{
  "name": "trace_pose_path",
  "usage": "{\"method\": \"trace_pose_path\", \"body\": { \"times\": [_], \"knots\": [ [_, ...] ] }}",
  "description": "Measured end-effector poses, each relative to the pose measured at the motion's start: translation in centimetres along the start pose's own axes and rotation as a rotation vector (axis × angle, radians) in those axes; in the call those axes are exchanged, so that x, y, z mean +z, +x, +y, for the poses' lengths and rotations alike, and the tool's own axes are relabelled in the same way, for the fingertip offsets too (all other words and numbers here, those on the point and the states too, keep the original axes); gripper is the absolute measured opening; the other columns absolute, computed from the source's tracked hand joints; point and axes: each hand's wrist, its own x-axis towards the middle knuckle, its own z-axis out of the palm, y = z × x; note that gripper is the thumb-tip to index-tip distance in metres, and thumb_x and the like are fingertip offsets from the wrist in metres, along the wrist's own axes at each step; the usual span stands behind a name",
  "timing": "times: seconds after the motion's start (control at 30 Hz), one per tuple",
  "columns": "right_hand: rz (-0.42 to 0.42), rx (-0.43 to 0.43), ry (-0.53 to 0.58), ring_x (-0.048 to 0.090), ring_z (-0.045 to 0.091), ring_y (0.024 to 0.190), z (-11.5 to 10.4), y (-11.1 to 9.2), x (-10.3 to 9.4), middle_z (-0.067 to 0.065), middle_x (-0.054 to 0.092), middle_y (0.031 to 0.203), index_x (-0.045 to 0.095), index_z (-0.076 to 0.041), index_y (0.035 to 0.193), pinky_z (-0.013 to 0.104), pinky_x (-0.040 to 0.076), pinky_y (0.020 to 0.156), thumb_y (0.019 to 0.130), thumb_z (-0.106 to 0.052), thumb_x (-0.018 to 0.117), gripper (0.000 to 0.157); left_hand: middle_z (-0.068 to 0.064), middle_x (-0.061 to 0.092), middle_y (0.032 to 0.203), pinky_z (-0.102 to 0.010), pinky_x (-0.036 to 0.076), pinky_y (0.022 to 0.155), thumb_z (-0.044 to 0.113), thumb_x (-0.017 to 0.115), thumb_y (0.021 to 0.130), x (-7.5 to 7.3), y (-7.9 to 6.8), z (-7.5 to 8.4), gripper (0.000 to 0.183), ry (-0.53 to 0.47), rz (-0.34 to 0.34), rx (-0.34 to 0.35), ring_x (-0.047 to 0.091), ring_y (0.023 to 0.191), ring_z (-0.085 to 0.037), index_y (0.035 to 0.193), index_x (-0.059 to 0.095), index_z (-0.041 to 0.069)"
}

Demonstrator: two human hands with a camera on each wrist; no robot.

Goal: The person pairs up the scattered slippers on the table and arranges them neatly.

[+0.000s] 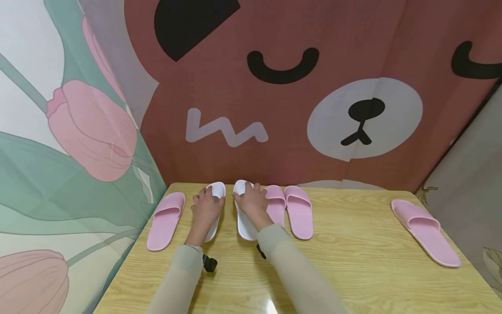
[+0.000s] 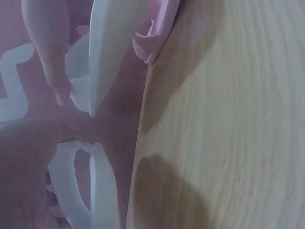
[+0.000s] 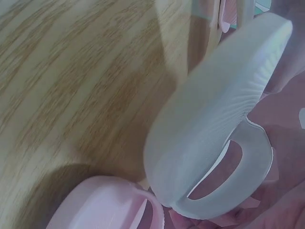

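Observation:
Two white slippers are held side by side over the wooden table. My left hand (image 1: 205, 207) grips the left white slipper (image 1: 218, 189) around its strap; much of that slipper is hidden beneath the hand in the head view. The right white slipper (image 1: 245, 227) is gripped near its strap by my right hand (image 1: 252, 203). In the left wrist view, shadows fall on the table apart from the left slipper (image 2: 105, 191), so it looks lifted. The sole of the right slipper (image 3: 200, 109) tilts over the table in the right wrist view.
Close to my right hand lie two pink slippers, one partly covered (image 1: 277, 211) and one in full view (image 1: 301, 220). Another pink slipper (image 1: 162, 231) lies at the table's left edge, one more (image 1: 431, 242) far right. A bear-printed cloth (image 1: 282, 161) hangs behind the table (image 1: 353, 270).

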Motion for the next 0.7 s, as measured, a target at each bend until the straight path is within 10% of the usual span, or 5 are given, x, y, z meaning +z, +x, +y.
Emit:
{"method": "trace_pose_path", "body": {
  "times": [0.7],
  "knots": [
    [-0.046, 0.026, 0.038, 0.053, 0.045, 0.114, -0.3, 0.2, 1.9, 0.021, 0.055, 0.131, 0.055, -0.010, 0.143, 0.052, 0.051, 0.088, 0.091, -0.059, 0.064, 0.072, -0.026, 0.042, 0.151, -0.070, 0.036, 0.099, 0.044, 0.062, 0.096, 0.9, 0.2, -1.1, 0.071, 0.006, -0.010, -0.040, 0.038, 0.132, -0.051, 0.149, 0.043, 0.001]
  ]
}}
